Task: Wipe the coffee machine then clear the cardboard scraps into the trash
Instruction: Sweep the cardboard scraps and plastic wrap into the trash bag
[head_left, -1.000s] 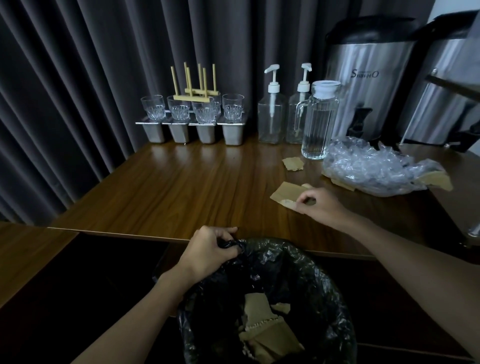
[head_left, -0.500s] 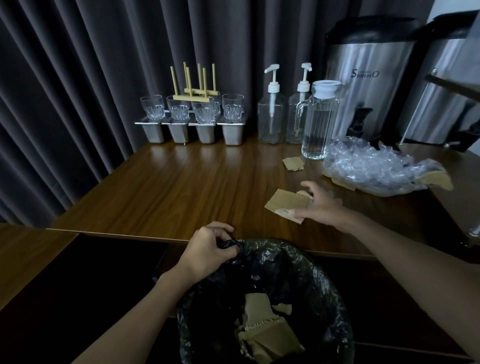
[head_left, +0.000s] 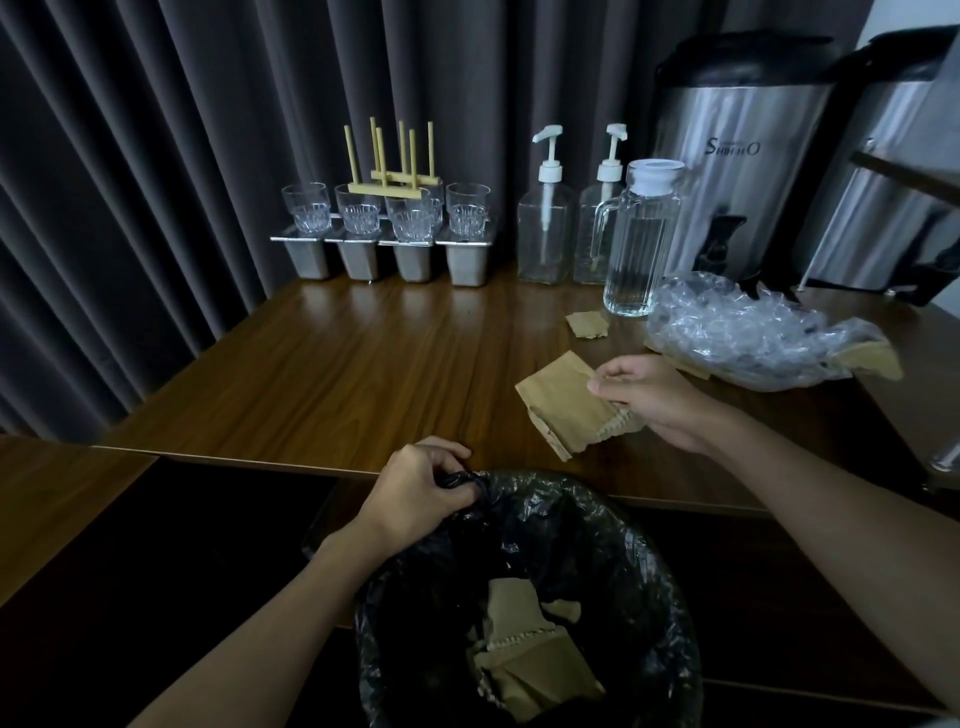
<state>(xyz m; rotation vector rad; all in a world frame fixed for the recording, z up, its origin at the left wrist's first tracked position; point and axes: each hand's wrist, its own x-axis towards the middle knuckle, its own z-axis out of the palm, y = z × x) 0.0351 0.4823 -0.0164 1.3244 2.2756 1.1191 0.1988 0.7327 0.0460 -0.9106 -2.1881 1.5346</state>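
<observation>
Brown cardboard scrap (head_left: 561, 402) pinched in your right hand (head_left: 654, 400); left hand (head_left: 415, 493) grips black bin liner (head_left: 597, 525). Clearing scraps: next, release at six o'clock.

Large torn cardboard scrap (head_left: 563, 402) was pinched in our right grip (head_left: 649, 400) over the counter (head_left: 363, 364), smaller scrap (head_left: 587, 325) lay flat beyond, more pieces (head_left: 524, 654) lay in the black-lined trash (head_left: 649, 571).

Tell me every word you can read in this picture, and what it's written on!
"S...O": lettering on the front of the steel urn. It starts with a big S and ends in O, but the small letters between are too blurred to read for sure.
No other words can be read: none show on the glass jug or on the second urn.
</observation>
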